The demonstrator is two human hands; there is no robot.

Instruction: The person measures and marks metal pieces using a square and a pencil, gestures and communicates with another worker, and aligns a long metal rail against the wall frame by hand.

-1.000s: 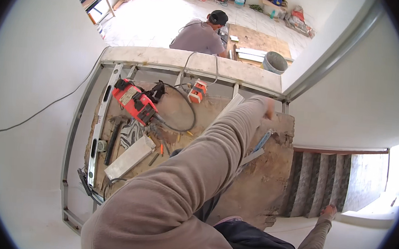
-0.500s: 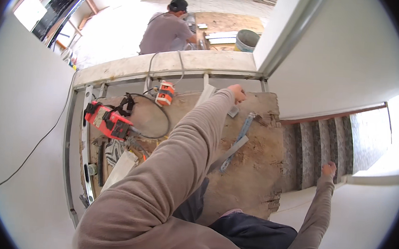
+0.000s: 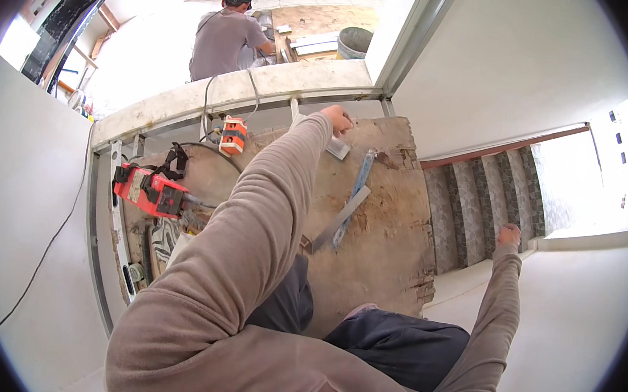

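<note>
Seen from above: a small, flat, pale grey rectangular piece (image 3: 338, 148) with a lighter border, on a worn, stained wooden board (image 3: 391, 238), just below the left hand (image 3: 337, 119). Lower edge slanted down toward the right; with the hand so close over it, impossible to tell the direction of its long axis.

Farther down the same board: a narrow blue bar (image 3: 364, 172), straight and scuffed with pale patches, long axis steep, upper end leaning right. Across it: a metal square (image 3: 354, 202), thin silver blade slanting from upper right to lower left.

Left arm in a taupe sleeve, stretched diagonally over the board. Grip of the left hand: narrow, fingers curled inward; cannot tell whether around anything. Right hand (image 3: 509, 236) well apart, out by the grey patterned stairs (image 3: 474, 200), fingers bent; cannot tell how tight its grip.

At the left, a red tool (image 3: 147, 190) with a black strap, and an orange box (image 3: 233, 136). Beyond a pale ledge (image 3: 300, 77), a crouching co-worker (image 3: 223, 44) in a black cap.
</note>
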